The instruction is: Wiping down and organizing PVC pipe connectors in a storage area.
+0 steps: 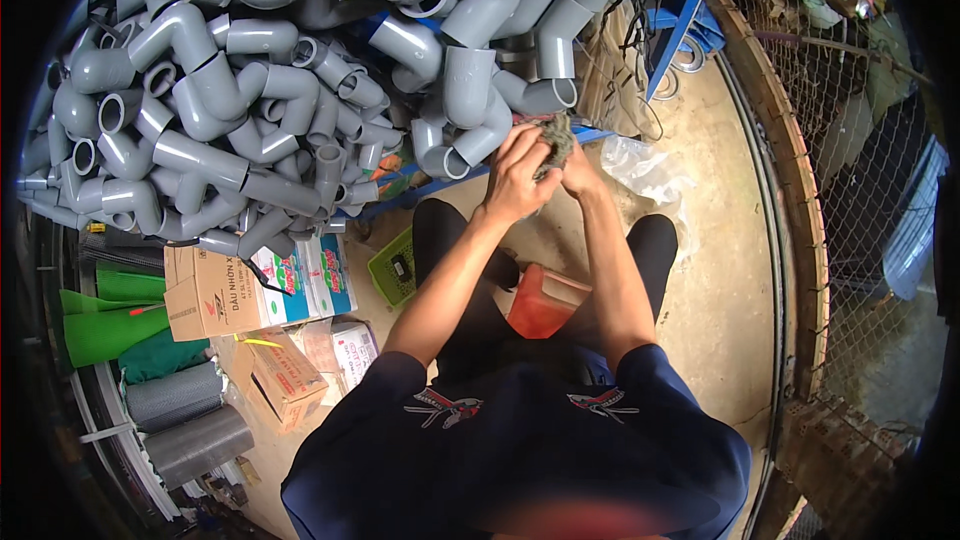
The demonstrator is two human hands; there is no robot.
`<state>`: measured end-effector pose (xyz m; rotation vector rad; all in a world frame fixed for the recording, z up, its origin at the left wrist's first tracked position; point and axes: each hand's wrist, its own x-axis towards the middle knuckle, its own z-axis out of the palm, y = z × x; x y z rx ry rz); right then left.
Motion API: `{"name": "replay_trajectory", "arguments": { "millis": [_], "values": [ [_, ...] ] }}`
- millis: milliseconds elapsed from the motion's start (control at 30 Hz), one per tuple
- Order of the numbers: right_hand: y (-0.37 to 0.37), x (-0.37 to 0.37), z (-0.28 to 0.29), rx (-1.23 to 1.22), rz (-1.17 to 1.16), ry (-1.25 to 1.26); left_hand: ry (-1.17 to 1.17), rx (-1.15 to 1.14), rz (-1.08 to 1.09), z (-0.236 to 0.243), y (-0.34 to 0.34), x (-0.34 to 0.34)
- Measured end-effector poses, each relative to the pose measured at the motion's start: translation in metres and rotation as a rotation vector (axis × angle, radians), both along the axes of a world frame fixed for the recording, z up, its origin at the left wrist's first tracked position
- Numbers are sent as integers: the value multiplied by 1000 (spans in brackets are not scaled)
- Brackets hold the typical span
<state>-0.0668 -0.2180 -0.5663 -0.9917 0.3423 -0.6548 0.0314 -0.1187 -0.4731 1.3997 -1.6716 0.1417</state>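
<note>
Both hands meet in front of my knees, close below the heap of grey pipe fittings (210,90). My left hand (518,172) is closed, its curled fingers against a crumpled grey-green rag (554,148). Right beside it, my right hand (580,172) is closed too, pressed to the rag's other side. Its fingers are mostly hidden, and whether it grips something beneath the cloth does not show. Nearest the hands are a grey elbow fitting (548,96) and another grey fitting (445,158) at the heap's front edge.
A red plastic stool (540,305) shows between my legs, with a green basket (392,268) to its left. Cardboard boxes (212,292) and mesh rolls (200,440) stand left. Clear plastic bagging (645,172) lies on the floor at right, before a wire-mesh fence (850,190).
</note>
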Motion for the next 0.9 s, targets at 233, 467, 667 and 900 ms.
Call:
{"name": "replay_trajectory", "arguments": {
  "millis": [233, 467, 667, 900],
  "values": [
    [37, 30, 42, -503, -622, 393, 326, -30, 353, -21, 7, 8],
    [47, 28, 38, -572, -750, 515, 308, 37, 336, 4, 3, -6],
    [55, 33, 27, -868, -957, 434, -105, 117, 372, 30, -10, -42],
    [36, 18, 33, -639, -793, 347, 153, 19, 52, 8, 11, 12]
  ]
}}
